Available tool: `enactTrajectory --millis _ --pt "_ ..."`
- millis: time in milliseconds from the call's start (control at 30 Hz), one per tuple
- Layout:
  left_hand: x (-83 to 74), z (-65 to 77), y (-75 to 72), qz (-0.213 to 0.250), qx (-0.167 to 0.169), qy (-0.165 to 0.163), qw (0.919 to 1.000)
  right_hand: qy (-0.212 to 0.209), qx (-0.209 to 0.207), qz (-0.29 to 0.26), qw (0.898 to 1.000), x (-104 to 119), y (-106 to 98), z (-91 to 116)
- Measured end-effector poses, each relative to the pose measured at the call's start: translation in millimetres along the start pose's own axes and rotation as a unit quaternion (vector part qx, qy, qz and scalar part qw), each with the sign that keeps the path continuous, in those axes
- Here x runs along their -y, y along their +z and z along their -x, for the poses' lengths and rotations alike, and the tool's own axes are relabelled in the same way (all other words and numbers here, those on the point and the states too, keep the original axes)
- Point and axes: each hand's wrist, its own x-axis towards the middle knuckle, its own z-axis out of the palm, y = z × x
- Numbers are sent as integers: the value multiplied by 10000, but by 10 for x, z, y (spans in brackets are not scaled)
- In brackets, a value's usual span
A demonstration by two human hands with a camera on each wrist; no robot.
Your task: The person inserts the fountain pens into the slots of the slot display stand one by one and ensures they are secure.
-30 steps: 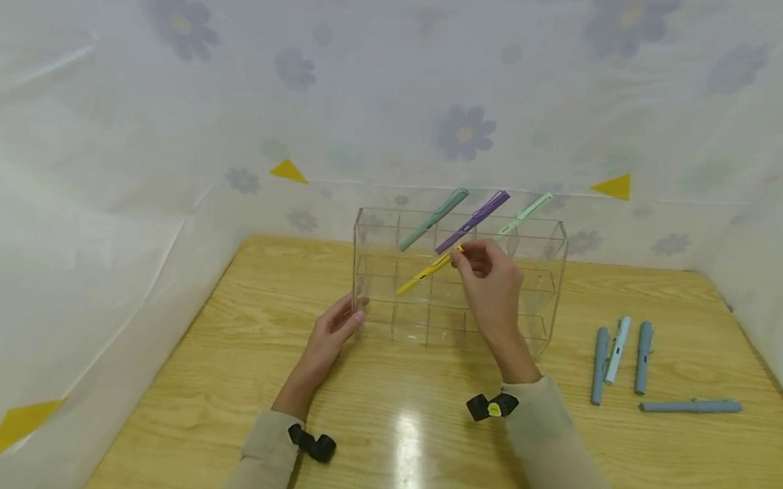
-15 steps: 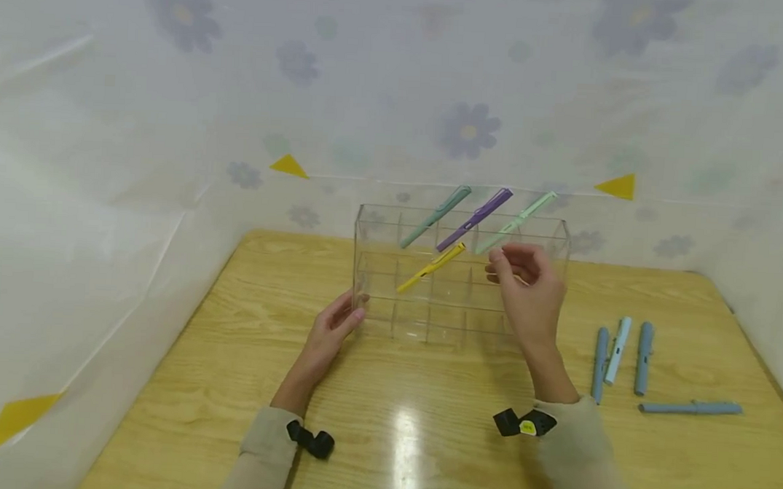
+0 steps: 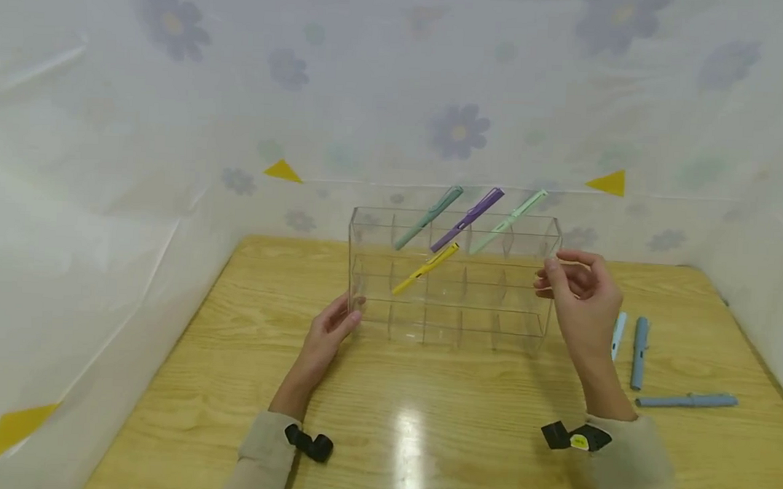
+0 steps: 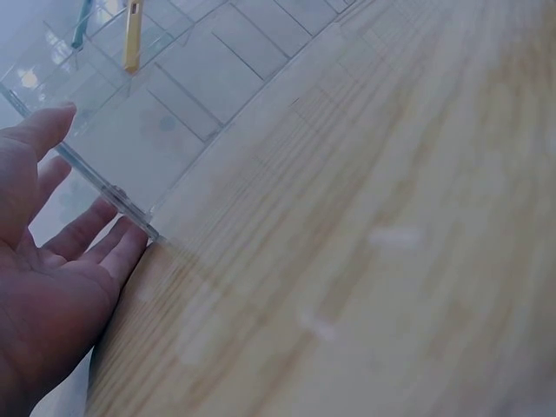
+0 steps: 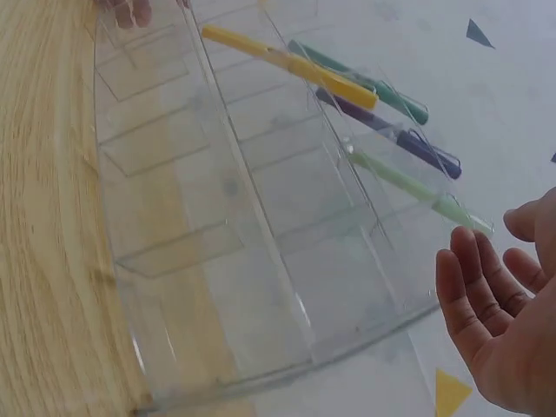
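Okay so from my end I'm watching a clear compartment rack (image 3: 480,309) that's standing upright between the two hands. The left hand (image 3: 324,335) is touching the end nearest it, thumb lying at the front edge, other fingers fairly straight along the side wall. The right hand (image 3: 586,304) is hovering just beside the opposite end, fingers loosely bent and gripping nothing; can't tell if they're brushing the plastic. Between both sets of fingers, a grey-green pen (image 3: 428,218), a purple pen (image 3: 466,221) and a mint pen (image 3: 509,222) are slanting out of the top row, with a yellow pen (image 3: 426,269) leaning one row down. Past the right fingers, a pale blue pen (image 3: 619,335) is lying partly behind the wrist, near two blue-grey pens (image 3: 640,354). I'm guessing the rack is light, stiff, slippery and crackable, so I'm favouring its outer walls over those thin dividers. Pens are looking light and smooth; I'm betting on a mid-barrel pinch. Under the fingers, the wood-grain table (image 3: 228,383) is looking flat and glossy, and beyond them a flowery white sheet (image 3: 372,90) is hanging.
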Motion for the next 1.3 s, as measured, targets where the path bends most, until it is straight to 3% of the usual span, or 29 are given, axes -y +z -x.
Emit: enactTrajectory --millis 333,500,700,833,1100,1300 --pt "-8 7 1 -83 12 15 10000 580 -604 39 9965 -66 -441 -85" --pt "-3 1 7 -29 51 12 10000 1023 -813 564 9898 -164 -635 -85" --pt "0 2 5 7 49 95 9999 1525 -827 2185 9603 -362 -870 -69" --pt "3 8 1 -2 18 131 9999 1676 -903 2830 9400 -430 -971 -57" --pt "23 12 -9 2 -6 95 10000 2299 -689 3473 9065 -585 -1162 -4" --pt "22 2 -7 -18 14 111 9999 2703 -347 3612 8918 -672 -1296 10"
